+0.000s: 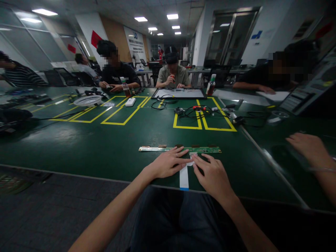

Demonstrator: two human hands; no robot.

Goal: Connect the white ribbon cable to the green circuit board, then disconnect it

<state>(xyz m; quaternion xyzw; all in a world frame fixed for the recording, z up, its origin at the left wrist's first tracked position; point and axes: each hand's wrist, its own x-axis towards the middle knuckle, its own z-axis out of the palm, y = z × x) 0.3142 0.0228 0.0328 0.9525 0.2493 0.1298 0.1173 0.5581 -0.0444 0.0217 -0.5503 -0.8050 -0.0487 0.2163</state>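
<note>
Green tabletop stretches wide to your left and, beyond the board, runs up to yellow tape. Its near edge lies just above your lap; on your right, a pale strip slants between your hand and another person's hand. Just ahead of your fingers lies the slim circuit board, its long axis left to right. From it the white ribbon cable points toward you, blue end at the table edge. Your left hand has fingers apart; whether your right hand's bent fingers pinch the cable, I cannot tell.
</note>
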